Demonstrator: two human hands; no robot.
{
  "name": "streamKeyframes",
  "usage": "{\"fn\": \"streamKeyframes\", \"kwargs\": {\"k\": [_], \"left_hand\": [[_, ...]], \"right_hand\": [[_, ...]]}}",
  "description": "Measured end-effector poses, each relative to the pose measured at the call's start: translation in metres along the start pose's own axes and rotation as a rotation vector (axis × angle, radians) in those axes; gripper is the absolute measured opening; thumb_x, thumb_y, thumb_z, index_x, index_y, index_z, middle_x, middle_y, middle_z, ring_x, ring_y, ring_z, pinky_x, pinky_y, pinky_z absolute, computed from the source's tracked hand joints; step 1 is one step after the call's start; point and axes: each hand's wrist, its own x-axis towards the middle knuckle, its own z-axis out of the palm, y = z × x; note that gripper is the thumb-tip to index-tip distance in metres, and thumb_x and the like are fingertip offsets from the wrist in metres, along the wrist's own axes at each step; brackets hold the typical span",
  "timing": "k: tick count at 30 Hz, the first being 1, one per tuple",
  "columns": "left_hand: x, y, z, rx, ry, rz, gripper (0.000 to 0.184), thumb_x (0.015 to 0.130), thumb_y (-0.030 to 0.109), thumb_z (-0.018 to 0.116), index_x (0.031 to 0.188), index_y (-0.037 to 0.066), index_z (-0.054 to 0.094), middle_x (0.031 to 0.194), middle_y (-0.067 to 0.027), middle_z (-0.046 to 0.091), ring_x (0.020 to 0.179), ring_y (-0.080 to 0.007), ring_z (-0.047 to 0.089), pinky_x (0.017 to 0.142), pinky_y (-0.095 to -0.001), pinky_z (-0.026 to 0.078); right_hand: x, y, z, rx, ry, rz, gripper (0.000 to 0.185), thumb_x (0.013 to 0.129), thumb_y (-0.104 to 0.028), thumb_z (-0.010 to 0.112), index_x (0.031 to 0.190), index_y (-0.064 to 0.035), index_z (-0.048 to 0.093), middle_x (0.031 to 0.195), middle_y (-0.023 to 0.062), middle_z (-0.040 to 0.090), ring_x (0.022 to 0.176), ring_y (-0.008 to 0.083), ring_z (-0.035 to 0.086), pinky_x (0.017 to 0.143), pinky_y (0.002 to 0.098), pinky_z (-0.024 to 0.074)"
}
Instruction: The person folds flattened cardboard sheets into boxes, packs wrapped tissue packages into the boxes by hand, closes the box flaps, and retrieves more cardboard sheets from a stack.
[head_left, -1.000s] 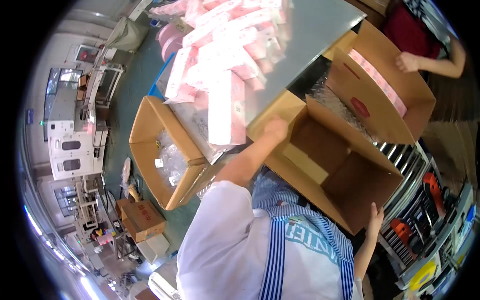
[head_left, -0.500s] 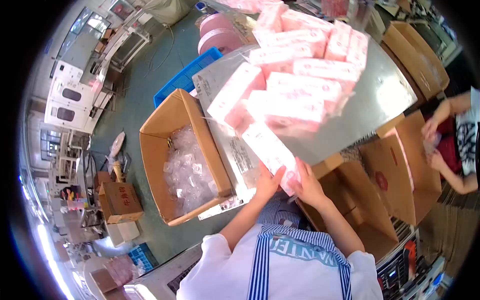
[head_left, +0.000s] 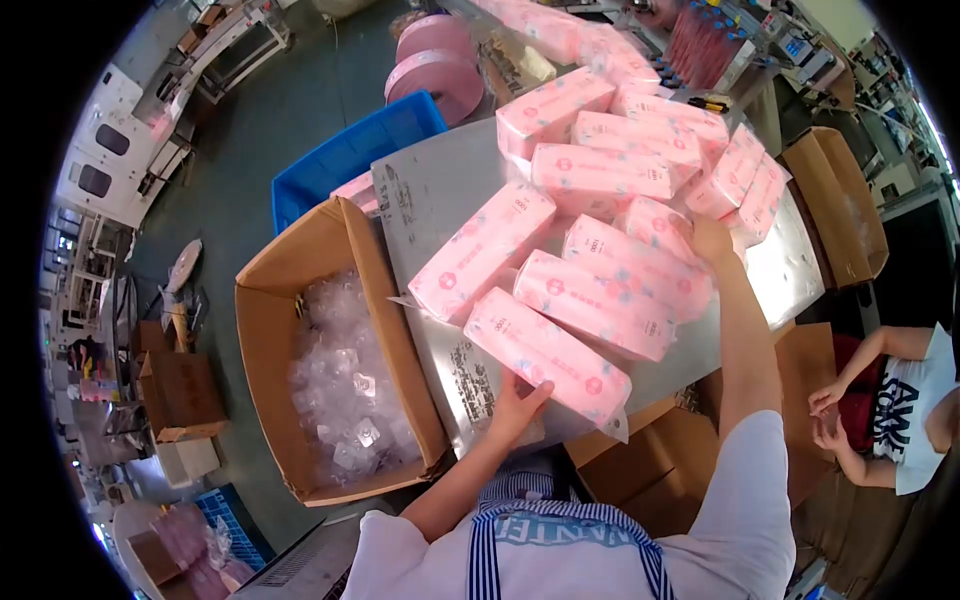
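Pink wrapped tissue packs lie in a loose pile on the metal table. My left hand grips the lower edge of the nearest tissue pack, its thumb against the side and some fingers hidden beneath. My right hand reaches over the pile, closed around the end of a farther tissue pack; its fingertips are partly hidden. Between the hands lie other tissue packs. Two more packs stand just beyond my right hand.
Left of the table is a cardboard box holding clear plastic pieces. A blue crate and pink rolls are behind it. An open carton sits below my right arm. A co-worker is at the right.
The pack held by both hands now lies at the pile's near edge, with only my left hand on it. My right hand has let go and moved forward and right into the pile.
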Motion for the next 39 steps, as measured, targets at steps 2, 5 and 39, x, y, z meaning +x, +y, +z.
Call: {"fn": "streamKeyframes", "kwargs": {"k": [2, 5, 39], "left_hand": [[0.000, -0.009, 0.001, -0.111, -0.001, 0.074, 0.068, 0.084, 0.026, 0.065, 0.136, 0.011, 0.025, 0.120, -0.0071, 0.049, 0.097, -0.0175, 0.052, 0.071, -0.0311, 0.048], [0.009, -0.014, -0.003, 0.020, 0.083, 0.242, 0.061, 0.087, 0.030, 0.058, 0.135, 0.005, 0.030, 0.113, -0.0128, 0.055, 0.091, -0.0214, 0.057, 0.073, -0.0322, 0.048], [0.073, 0.183, -0.076, 0.140, -0.269, -0.438, 0.070, 0.084, 0.059, 0.049, 0.130, 0.007, 0.045, 0.122, -0.0117, 0.056, 0.108, -0.0218, 0.056, 0.092, -0.0365, 0.045]], "right_hand": [[-0.017, 0.001, 0.012, 0.108, -0.160, 0.026, 0.071, 0.086, -0.063, 0.035, 0.100, 0.0005, 0.064, 0.091, 0.0221, 0.064, 0.089, 0.0372, 0.060, 0.082, 0.0423, 0.0438], [-0.088, 0.018, 0.025, 0.263, -0.247, 0.105, 0.064, 0.088, -0.056, 0.039, 0.098, 0.0016, 0.063, 0.089, 0.0224, 0.064, 0.087, 0.0352, 0.061, 0.077, 0.0422, 0.0455], [-0.334, -0.018, 0.002, 1.853, -0.430, 0.549, 0.068, 0.085, -0.043, 0.055, 0.137, -0.0068, 0.031, 0.122, 0.0122, 0.051, 0.107, 0.0228, 0.054, 0.088, 0.0371, 0.0465]]}}
